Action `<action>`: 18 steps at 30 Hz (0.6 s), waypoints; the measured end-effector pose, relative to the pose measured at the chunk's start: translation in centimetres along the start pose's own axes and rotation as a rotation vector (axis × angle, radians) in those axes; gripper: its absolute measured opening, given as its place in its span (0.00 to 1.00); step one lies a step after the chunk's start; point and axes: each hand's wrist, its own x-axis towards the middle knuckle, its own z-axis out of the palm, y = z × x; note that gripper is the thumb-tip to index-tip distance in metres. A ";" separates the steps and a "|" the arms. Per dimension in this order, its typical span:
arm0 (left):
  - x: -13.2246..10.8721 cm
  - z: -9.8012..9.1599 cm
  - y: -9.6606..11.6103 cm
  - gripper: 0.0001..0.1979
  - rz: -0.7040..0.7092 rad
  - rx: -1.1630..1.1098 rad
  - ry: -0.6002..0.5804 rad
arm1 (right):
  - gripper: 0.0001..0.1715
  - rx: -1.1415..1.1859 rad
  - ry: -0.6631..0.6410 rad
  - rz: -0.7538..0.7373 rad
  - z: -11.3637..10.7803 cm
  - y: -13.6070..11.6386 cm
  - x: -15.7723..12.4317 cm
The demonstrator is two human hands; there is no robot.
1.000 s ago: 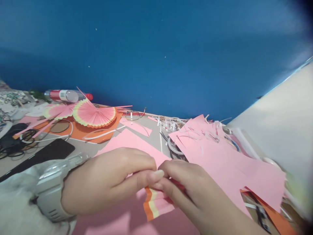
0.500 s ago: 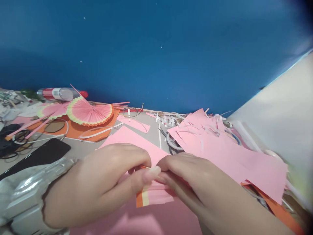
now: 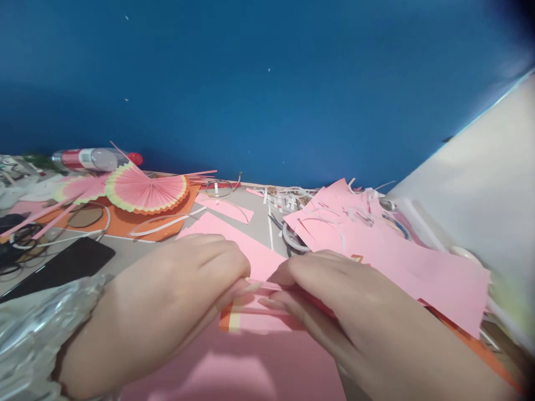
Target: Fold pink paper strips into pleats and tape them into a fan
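My left hand [image 3: 167, 301] and my right hand [image 3: 346, 312] meet at the fingertips over a pink sheet [image 3: 251, 367]. Both pinch a small pleated paper strip [image 3: 254, 314], pink with a cream and an orange band at its left end. The strip lies flat between the two hands, just above the sheet. Motion blurs the left hand and its wrist. A silver watch shows at the left wrist.
A finished pleated pink fan [image 3: 144, 192] lies on orange paper [image 3: 137, 223] at the back left. Behind it a glue bottle [image 3: 94, 159] lies on its side. Cut pink sheets [image 3: 376, 250] and white paper scraps pile up to the right. A black phone [image 3: 62, 264] lies at the left.
The pleated strip has tipped from hanging down to lying flatter between the fingers. Both hands have drawn closer to the camera, and the view has shifted slightly.
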 end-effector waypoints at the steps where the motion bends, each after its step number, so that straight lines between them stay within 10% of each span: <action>1: 0.0 0.0 0.0 0.16 0.004 0.000 -0.001 | 0.18 -0.002 0.003 0.007 0.0 -0.1 0.0; 18: 0.0 0.2 0.4 0.17 -0.046 0.009 -0.101 | 0.15 0.010 -0.025 0.000 0.5 -0.3 0.3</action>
